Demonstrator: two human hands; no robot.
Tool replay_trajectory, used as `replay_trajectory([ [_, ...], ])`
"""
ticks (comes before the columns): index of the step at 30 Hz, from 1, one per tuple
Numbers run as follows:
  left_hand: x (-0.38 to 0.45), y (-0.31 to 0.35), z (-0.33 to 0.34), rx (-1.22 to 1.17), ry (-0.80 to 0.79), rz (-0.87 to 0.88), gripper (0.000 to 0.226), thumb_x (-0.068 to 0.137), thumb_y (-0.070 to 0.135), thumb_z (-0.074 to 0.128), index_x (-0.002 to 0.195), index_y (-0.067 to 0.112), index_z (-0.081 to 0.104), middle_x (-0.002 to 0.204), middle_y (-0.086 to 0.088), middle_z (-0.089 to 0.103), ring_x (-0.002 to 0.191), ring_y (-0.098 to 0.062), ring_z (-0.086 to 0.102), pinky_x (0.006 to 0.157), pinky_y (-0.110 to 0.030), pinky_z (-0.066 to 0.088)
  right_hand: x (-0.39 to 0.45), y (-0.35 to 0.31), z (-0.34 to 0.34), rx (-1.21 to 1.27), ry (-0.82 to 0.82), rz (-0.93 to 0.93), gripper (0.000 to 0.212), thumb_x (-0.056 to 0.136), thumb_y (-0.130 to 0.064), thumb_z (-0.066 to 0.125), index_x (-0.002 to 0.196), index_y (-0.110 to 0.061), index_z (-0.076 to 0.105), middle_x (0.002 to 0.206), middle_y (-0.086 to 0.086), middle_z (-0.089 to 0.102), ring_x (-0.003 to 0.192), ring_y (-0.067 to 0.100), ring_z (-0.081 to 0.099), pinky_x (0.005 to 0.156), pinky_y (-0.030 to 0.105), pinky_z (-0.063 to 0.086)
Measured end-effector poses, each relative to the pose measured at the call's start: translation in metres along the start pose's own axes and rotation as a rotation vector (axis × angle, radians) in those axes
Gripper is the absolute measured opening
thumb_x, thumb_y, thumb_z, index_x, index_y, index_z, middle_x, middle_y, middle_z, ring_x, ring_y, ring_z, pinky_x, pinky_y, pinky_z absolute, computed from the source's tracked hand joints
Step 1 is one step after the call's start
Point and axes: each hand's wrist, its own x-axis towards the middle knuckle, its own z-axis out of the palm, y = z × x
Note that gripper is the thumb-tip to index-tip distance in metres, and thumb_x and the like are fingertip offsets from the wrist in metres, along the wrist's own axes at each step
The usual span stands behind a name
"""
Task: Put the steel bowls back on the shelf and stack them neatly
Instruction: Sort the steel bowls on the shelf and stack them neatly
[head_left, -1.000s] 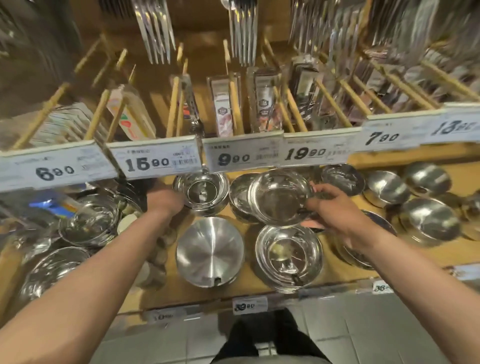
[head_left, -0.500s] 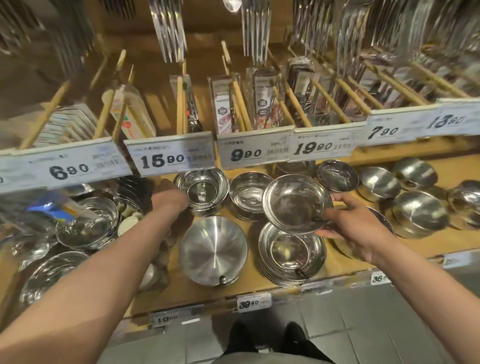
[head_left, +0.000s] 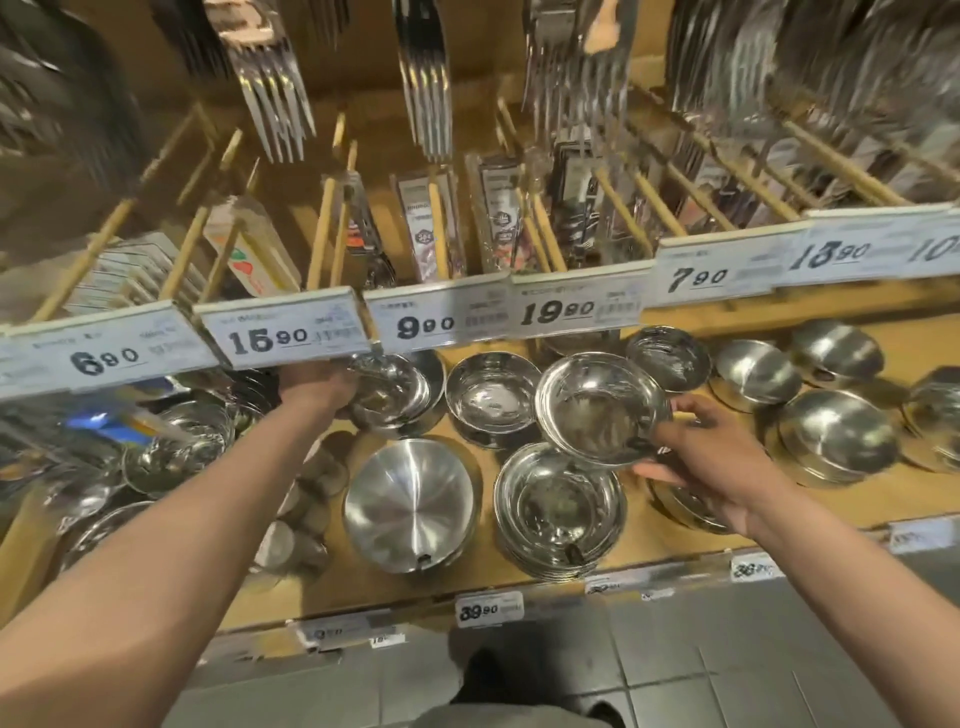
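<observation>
My right hand (head_left: 711, 460) grips a shallow steel bowl (head_left: 597, 408) by its right rim. The bowl is tilted and held in the air just above and behind a stack of similar bowls (head_left: 558, 506) at the front of the wooden shelf (head_left: 483, 569). My left hand (head_left: 317, 387) reaches under the price rail and holds the left side of a back-row bowl stack (head_left: 395, 395); its fingertips are partly hidden. Another bowl stack (head_left: 491, 397) stands between the two hands.
A wide steel dish (head_left: 410, 504) lies front centre. More bowls (head_left: 836, 439) fill the shelf to the right, and glass bowls (head_left: 179, 447) the left. The price-tag rail (head_left: 441, 322) overhangs the back row, with hanging forks (head_left: 423, 93) above. Grey floor tiles (head_left: 675, 665) lie below.
My right hand has carried the bowl forward and to the right, from over the back row to above the front stack. My left hand has stayed at the back-left stack.
</observation>
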Motion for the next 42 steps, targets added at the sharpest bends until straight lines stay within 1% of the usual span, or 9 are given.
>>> replay_trajectory([
  [5,-0.032,0.012,-0.012,-0.079,-0.034,-0.024,0.012,0.098,0.004,0.055,0.105,0.011,0.062,0.114,-0.014,0.069,0.093,-0.024,0.064,0.081,-0.026,0.054,0.001,-0.004,-0.008,-0.016,-0.012,0.021,0.029,0.091,0.004,0.067,0.11,-0.013,0.055,0.085,0.016,0.079,0.081,0.032,0.078,0.054,0.025,0.061],
  [7,-0.05,0.013,-0.012,-0.102,0.021,0.018,0.014,0.096,0.008,0.058,0.109,0.011,0.063,0.094,-0.013,0.066,0.083,-0.021,0.06,0.075,-0.02,0.057,0.0,-0.006,-0.01,-0.035,-0.016,0.02,0.027,0.092,0.005,0.065,0.109,-0.014,0.055,0.079,0.013,0.078,0.079,0.032,0.078,0.054,0.026,0.062],
  [9,-0.076,0.013,-0.008,-0.086,0.021,0.014,0.008,0.093,0.007,0.061,0.099,0.012,0.059,0.073,-0.005,0.055,0.068,-0.02,0.057,0.046,-0.016,0.051,-0.004,-0.008,-0.013,-0.031,-0.024,0.024,0.025,0.092,0.005,0.064,0.106,-0.014,0.056,0.082,0.015,0.078,0.078,0.031,0.078,0.054,0.028,0.063],
  [12,-0.114,0.009,0.004,-0.126,-0.049,-0.019,0.015,0.083,-0.002,0.067,0.095,0.006,0.067,0.058,-0.01,0.066,0.069,-0.027,0.065,0.058,-0.028,0.06,-0.012,-0.009,-0.019,-0.011,-0.045,0.025,0.023,0.092,0.007,0.063,0.103,-0.012,0.056,0.09,0.021,0.075,0.078,0.033,0.078,0.052,0.027,0.061],
  [14,-0.139,0.006,0.012,-0.18,-0.078,-0.035,0.014,0.075,-0.011,0.068,0.087,-0.004,0.072,0.062,-0.015,0.071,0.059,-0.027,0.069,0.057,-0.038,0.062,-0.018,-0.008,-0.025,-0.012,-0.073,0.031,0.022,0.092,0.007,0.062,0.103,-0.011,0.055,0.089,0.023,0.076,0.079,0.035,0.078,0.052,0.026,0.06],
  [17,-0.17,0.002,0.025,-0.224,-0.101,-0.038,0.012,0.076,-0.014,0.068,0.081,-0.004,0.07,0.065,-0.017,0.072,0.041,-0.016,0.064,0.041,-0.024,0.052,-0.027,-0.006,-0.039,-0.013,-0.1,0.026,0.021,0.093,0.006,0.062,0.102,-0.011,0.055,0.086,0.02,0.078,0.081,0.036,0.078,0.052,0.025,0.06],
  [21,-0.198,-0.004,0.044,-0.324,-0.145,-0.054,0.024,0.077,-0.015,0.066,0.1,-0.013,0.069,0.092,-0.031,0.074,0.062,-0.028,0.069,0.072,-0.046,0.062,-0.039,-0.003,-0.057,0.001,-0.097,0.003,0.018,0.092,0.006,0.064,0.097,-0.009,0.056,0.095,0.023,0.075,0.083,0.036,0.077,0.05,0.025,0.06],
  [28,-0.221,-0.01,0.072,-0.43,-0.158,-0.079,0.012,0.087,-0.002,0.066,0.083,0.008,0.061,0.093,-0.022,0.073,0.061,-0.025,0.072,0.044,-0.022,0.055,-0.058,0.001,-0.074,-0.013,-0.14,-0.048,0.016,0.093,0.008,0.06,0.106,-0.001,0.057,0.091,0.023,0.077,0.085,0.033,0.078,0.064,0.032,0.064],
  [42,-0.22,-0.022,0.092,-0.35,-0.122,-0.112,0.017,0.085,-0.002,0.07,0.079,0.011,0.061,0.104,-0.019,0.071,0.08,-0.032,0.075,0.05,-0.029,0.059,-0.065,0.008,-0.076,-0.026,-0.054,-0.049,0.015,0.096,0.007,0.056,0.094,-0.007,0.05,0.111,0.028,0.068,0.073,0.026,0.077,0.055,0.026,0.063],
])
